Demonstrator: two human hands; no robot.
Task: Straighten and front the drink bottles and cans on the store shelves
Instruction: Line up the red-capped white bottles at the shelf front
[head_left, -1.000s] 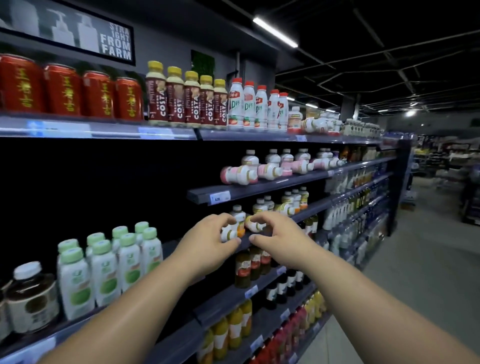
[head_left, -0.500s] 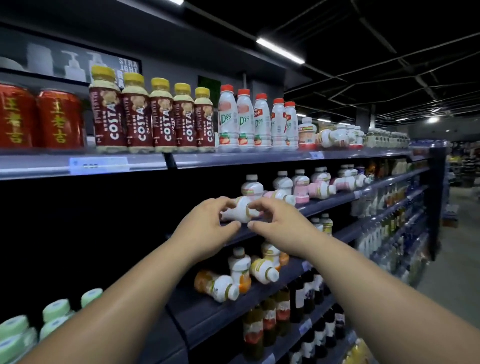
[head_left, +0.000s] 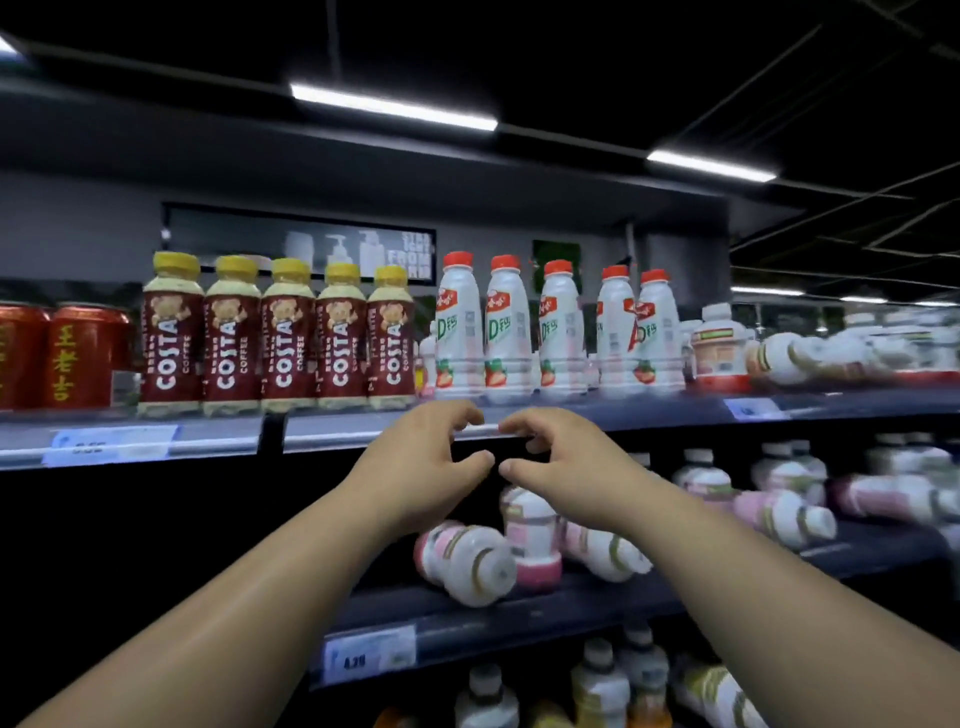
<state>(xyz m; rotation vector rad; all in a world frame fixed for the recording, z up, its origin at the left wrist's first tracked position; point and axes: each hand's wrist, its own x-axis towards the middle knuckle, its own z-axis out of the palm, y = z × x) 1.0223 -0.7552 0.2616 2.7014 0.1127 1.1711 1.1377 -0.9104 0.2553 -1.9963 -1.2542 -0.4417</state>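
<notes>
— Looking at the hands first, how do they stand?

— The left hand (head_left: 426, 462) and the right hand (head_left: 561, 467) hover side by side, close in front of the edge of the top shelf (head_left: 623, 410). On each one the fingers are curled and the thumb stays apart below them. Neither holds anything. Whether the fingertips touch the shelf rail, I cannot tell.

— And the drinks on that shelf?

— At 12 o'clock from the hands stand the white bottles with red caps (head_left: 506, 332), upright in a row, labels to the front. At 10 o'clock is a row of Costa coffee bottles (head_left: 283, 338) with yellow caps, also upright and facing front. Further out, at 9 o'clock, are the red cans (head_left: 78, 358). At 2 o'clock stands a squat white bottle (head_left: 719, 348), and just beside it a toppled bottle (head_left: 800, 358) lies on its side. Past it everything is blurred.

— What is under the hands?

— The second shelf (head_left: 519, 618), at 6 o'clock. There a pink-and-white bottle (head_left: 467, 561) lies on its side. An upright pink bottle (head_left: 530, 530) stands just behind it, partly hidden by the right wrist. More of the same kind lie at 4 o'clock. A price tag (head_left: 370, 657) sits on the front edge of this shelf.
</notes>
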